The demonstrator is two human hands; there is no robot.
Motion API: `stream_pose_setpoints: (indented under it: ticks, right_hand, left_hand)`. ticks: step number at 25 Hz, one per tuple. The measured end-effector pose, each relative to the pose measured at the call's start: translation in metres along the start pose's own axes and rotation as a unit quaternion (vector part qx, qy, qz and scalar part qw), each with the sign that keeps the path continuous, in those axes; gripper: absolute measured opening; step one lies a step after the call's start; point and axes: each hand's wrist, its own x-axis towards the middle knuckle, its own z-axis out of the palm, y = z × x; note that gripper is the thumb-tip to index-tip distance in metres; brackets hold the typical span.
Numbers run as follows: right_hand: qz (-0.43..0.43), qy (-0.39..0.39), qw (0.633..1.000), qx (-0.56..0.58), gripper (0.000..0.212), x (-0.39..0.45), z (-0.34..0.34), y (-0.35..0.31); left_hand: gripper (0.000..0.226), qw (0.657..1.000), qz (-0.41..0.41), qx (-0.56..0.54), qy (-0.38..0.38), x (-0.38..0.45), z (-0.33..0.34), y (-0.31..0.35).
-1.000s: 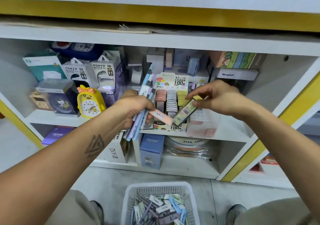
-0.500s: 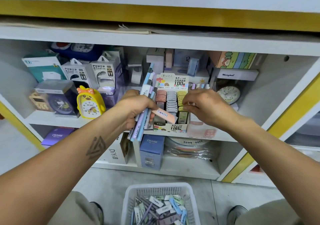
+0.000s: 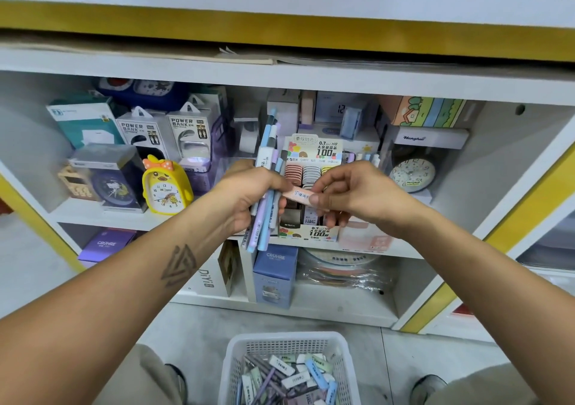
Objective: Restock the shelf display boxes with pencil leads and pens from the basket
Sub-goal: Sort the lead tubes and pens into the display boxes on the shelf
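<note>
At the middle shelf (image 3: 102, 214), the left hand (image 3: 249, 196) grips a bundle of pens (image 3: 264, 193) upright, keeping stock close to the display box (image 3: 311, 233) and leaving the right hand free to sort. The right hand (image 3: 357, 196) pinches a pink pencil lead case (image 3: 298, 195) between thumb and fingertips, just in front of the box, probably for insertion. Inside the box, lead cases stand in colour-sorted columns. On the floor below, the white basket (image 3: 230, 370) holds more loose cases and pens.

Person: bare forearms, no sleeves. Dark nested-triangle tattoo (image 3: 179, 264) on forearm behind left hand (image 3: 249, 196). Khaki trousers (image 3: 137, 379); dark shoes (image 3: 427, 386) below right hand (image 3: 361, 196).
</note>
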Motion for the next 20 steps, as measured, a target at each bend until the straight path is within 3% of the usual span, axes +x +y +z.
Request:
stream_pose_setpoints:
  ticks: [5,10,14,17,20]
  right_hand:
    - [-0.039,0.092,0.995,0.013,0.010,0.007,-0.005,-0.003]
    - [-0.064,0.027,0.994,-0.088,0.016,0.016,0.022,-0.012]
    - [-0.113,0.024,0.975,-0.189,0.026,0.033,0.041,-0.017]
    - [-0.144,0.026,0.950,-0.275,0.028,0.044,0.051,-0.017]
    - [-0.185,0.000,0.894,-0.409,0.033,0.051,0.057,-0.011]
  left_hand:
    - [0.029,0.999,-0.015,-0.015,0.037,0.005,-0.026,0.007]
    - [0.017,0.999,-0.033,-0.001,0.039,0.002,-0.050,0.006]
    - [0.012,0.998,-0.047,0.018,0.043,0.000,-0.067,-0.001]
    - [0.012,0.998,-0.051,0.020,0.038,0.000,-0.078,-0.008]
    - [0.016,0.998,-0.056,0.030,0.029,0.000,-0.087,-0.014]
